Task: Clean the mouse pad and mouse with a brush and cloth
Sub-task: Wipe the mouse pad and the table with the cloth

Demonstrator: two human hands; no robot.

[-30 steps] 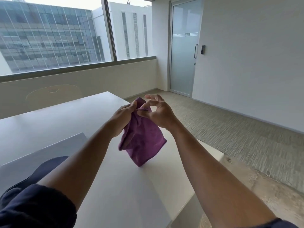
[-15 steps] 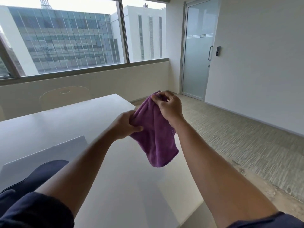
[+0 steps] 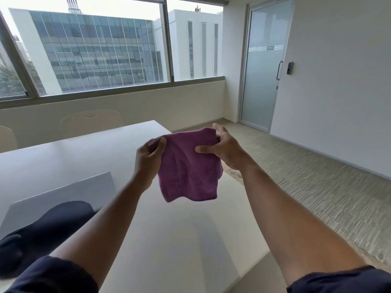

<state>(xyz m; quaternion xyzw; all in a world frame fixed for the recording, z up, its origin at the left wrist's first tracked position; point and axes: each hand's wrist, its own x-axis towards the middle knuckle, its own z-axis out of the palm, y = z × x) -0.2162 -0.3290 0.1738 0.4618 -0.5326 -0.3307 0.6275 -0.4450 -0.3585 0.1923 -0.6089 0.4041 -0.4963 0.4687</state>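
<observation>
- A purple cloth (image 3: 188, 168) is hanging in the air at the centre of the frame, above the white table (image 3: 63, 157), with both hands holding its upper edge.
- The left hand (image 3: 149, 159) is gripping the cloth's upper left corner: the thumb is lying on the near face and the other fingers are curling behind the fabric, out of sight.
- The right hand (image 3: 225, 151) is holding the upper right part, its thumb pressing flat on the near face toward the middle while the fingers (image 3: 218, 129) are wrapping over the top edge and behind.
- The stretch of cloth between the two hands is running nearly level; the rest is drooping in soft folds to a ragged lower hem just below centre frame.
- A dark rounded object (image 3: 48, 227) is lying on a pale sheet (image 3: 63, 187) at the lower left of the frame; what it is cannot be told.
- Windows (image 3: 95, 49) are filling the upper left, and a frosted glass door (image 3: 262, 66) is standing at the upper right.
</observation>
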